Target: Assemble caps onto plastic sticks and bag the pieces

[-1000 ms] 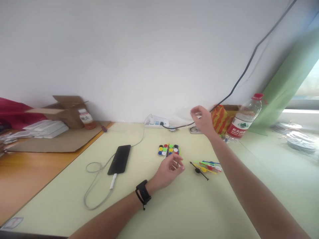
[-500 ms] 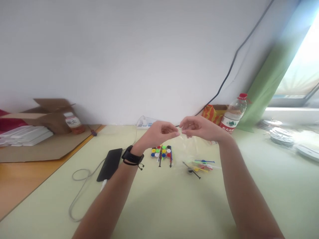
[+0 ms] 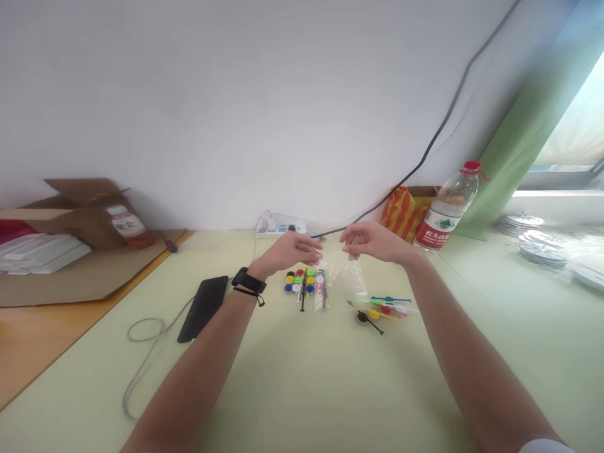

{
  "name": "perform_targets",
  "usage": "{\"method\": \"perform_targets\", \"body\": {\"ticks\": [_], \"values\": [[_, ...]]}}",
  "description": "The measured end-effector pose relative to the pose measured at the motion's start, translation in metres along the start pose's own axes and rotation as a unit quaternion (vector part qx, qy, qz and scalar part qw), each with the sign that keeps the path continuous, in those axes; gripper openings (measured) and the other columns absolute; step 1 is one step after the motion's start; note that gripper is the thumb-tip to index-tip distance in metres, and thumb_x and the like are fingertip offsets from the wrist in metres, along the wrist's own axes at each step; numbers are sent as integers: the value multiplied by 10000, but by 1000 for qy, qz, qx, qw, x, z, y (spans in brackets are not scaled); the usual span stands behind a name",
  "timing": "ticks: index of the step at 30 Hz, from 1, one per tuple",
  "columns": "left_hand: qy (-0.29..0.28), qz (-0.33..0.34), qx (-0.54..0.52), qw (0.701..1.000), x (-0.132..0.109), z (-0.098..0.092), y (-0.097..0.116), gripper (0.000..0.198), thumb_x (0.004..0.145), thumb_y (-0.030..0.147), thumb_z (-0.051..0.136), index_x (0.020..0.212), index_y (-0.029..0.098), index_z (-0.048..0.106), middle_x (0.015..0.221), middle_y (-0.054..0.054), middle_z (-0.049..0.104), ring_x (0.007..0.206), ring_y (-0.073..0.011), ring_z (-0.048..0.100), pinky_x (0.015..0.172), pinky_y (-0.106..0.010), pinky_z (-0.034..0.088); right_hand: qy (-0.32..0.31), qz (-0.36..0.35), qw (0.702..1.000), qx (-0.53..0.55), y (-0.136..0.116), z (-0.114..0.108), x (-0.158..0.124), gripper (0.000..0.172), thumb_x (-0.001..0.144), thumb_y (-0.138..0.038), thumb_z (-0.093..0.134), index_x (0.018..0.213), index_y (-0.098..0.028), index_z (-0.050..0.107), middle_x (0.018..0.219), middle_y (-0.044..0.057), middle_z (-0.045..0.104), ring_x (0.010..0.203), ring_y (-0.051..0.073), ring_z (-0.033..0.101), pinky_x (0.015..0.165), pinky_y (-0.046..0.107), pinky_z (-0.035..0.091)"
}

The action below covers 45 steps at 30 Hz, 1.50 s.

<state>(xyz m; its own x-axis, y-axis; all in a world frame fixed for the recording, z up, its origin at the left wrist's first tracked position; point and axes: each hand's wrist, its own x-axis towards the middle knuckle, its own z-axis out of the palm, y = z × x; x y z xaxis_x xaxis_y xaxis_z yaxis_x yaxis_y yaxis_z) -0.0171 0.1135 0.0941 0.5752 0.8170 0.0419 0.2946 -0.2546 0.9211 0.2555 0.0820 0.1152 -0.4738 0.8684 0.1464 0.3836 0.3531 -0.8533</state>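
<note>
My left hand (image 3: pixel 297 250), with a black watch (image 3: pixel 249 280) on its wrist, is closed in a pinch on clear plastic. A narrow crinkled clear strip (image 3: pixel 321 296) shows below those fingertips, over part of the coloured discs (image 3: pixel 296 280). Whether it is part of the bag, I cannot tell. My right hand (image 3: pixel 370 241) pinches a thin clear plastic bag (image 3: pixel 352 280), which hangs below the fingers. Beneath that hand, on the table, lie loose plastic spinner arrows in several colours, among them a black one (image 3: pixel 363 317) and a blue one (image 3: pixel 389 299).
A black phone (image 3: pixel 204 308) with a grey cable lies left. Further left are a cardboard box (image 3: pixel 87 214) and a small drink bottle (image 3: pixel 128 228). At the right stand a large water bottle (image 3: pixel 446 211) and stacked white discs (image 3: pixel 542 248). A power strip (image 3: pixel 282 225) sits by the wall.
My hands, nearly touching before, have drawn apart, the left one moving left. The crinkled clear strip now shows over the right side of the disc rows. The view has shifted slightly.
</note>
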Motion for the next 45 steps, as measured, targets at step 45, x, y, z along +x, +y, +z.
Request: {"method": "perform_targets", "body": {"ticks": [45], "values": [[-7, -16, -14, 1000, -11, -32, -23, 364, 697, 436, 899, 925, 170, 801, 978, -127, 785, 857, -231, 745, 799, -361, 626, 150, 9, 985, 85, 39, -13, 3, 450, 753, -380, 847, 1150, -204, 729, 1003, 85, 718, 961, 244, 685, 879, 403, 574]]}}
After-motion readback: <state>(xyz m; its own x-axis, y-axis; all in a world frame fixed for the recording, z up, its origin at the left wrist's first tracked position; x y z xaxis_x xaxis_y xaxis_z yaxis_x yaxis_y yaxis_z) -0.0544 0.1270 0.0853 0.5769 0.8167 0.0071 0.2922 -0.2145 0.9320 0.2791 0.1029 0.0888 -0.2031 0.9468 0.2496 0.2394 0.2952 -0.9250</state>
